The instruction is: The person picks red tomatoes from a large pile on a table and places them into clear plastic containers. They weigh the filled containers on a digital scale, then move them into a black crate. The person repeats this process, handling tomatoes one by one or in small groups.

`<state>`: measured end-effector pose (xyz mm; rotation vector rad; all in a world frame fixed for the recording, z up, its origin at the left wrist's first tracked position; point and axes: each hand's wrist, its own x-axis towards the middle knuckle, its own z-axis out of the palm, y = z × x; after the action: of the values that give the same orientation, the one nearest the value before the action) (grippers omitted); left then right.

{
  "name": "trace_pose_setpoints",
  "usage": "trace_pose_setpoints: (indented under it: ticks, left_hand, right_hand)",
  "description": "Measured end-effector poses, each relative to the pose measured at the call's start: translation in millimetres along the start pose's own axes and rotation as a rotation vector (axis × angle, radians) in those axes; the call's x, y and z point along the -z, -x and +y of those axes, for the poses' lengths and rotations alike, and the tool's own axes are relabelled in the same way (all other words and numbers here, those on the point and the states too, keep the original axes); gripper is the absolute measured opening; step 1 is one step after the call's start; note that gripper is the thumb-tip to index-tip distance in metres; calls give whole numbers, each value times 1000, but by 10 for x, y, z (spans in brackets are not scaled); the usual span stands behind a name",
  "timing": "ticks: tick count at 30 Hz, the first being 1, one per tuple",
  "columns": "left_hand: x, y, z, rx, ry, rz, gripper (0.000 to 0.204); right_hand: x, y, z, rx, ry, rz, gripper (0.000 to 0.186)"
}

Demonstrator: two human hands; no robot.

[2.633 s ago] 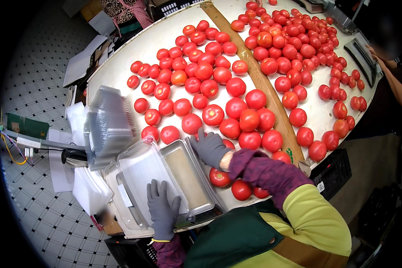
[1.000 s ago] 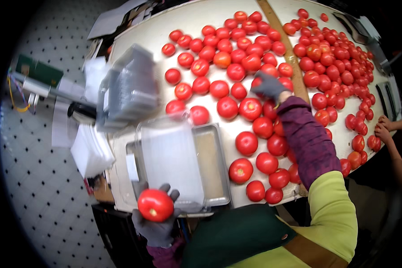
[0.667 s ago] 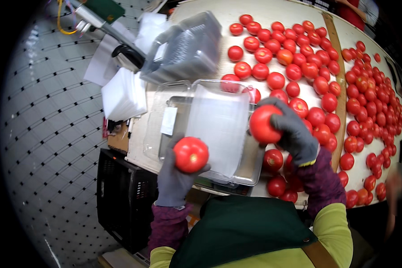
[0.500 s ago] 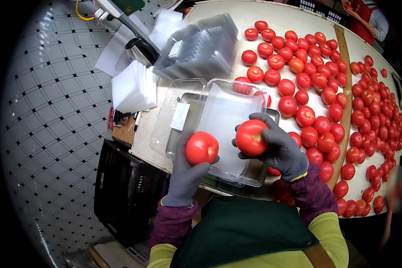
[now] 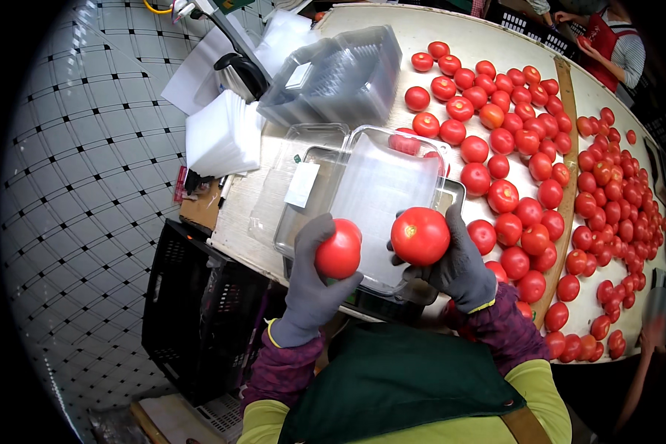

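My left hand [image 5: 312, 290], in a grey glove, holds a red tomato [image 5: 339, 249] at the near edge of an open clear plastic clamshell box [image 5: 381, 192]. My right hand [image 5: 460, 268], also gloved, holds a second, larger red tomato [image 5: 420, 235] just to the right of the first. Both tomatoes hover over the box's near end. The box sits on a metal tray [image 5: 451, 196] at the table's edge and looks empty.
Many loose red tomatoes [image 5: 529, 159] cover the white table [image 5: 436, 22] to the right, split by a wooden divider [image 5: 567, 81]. A stack of clear boxes [image 5: 340, 74] and white pads [image 5: 222, 133] lie beyond the tray. A black crate [image 5: 200, 311] stands below left. Another person [image 5: 614, 44] works at the far right.
My right hand picked a tomato from the table and brought it over the box beside the one in my left hand. The two tomatoes have drawn closer together over the box.
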<state>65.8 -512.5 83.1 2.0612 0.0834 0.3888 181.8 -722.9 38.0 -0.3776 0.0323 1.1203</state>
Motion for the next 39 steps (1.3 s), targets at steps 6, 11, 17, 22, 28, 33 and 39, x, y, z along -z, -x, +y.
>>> trace_pose_setpoints:
  ticks: [6, 11, 17, 22, 28, 33, 39]
  left_hand:
    - [10, 44, -55, -172, -203, 45, 77]
    - [-31, -22, -63, -181, -154, 65, 76]
    - [-19, 111, -89, 123, 11, 208, 78]
    - [-216, -22, 192, 181, 55, 190, 81]
    - [-439, -256, 404, -331, -280, -473, 63]
    - [-382, -258, 90, -28, -356, -415, 55]
    - [-586, -218, -65, -16, -505, -575, 65]
  right_hand:
    - [-361, 47, 54, 213, 519, 83, 79]
    - [-266, 24, 221, 798, 1744, 205, 75]
    - [-7, -146, 486, 822, 2419, 165, 52]
    - [-145, -112, 221, 550, 1906, 117, 62]
    - [45, 210, -283, 262, 564, 105, 38]
    - [745, 1270, -1020, 854, 1037, 811, 30]
    - [2386, 2848, -2059, 1684, -179, 549, 47]
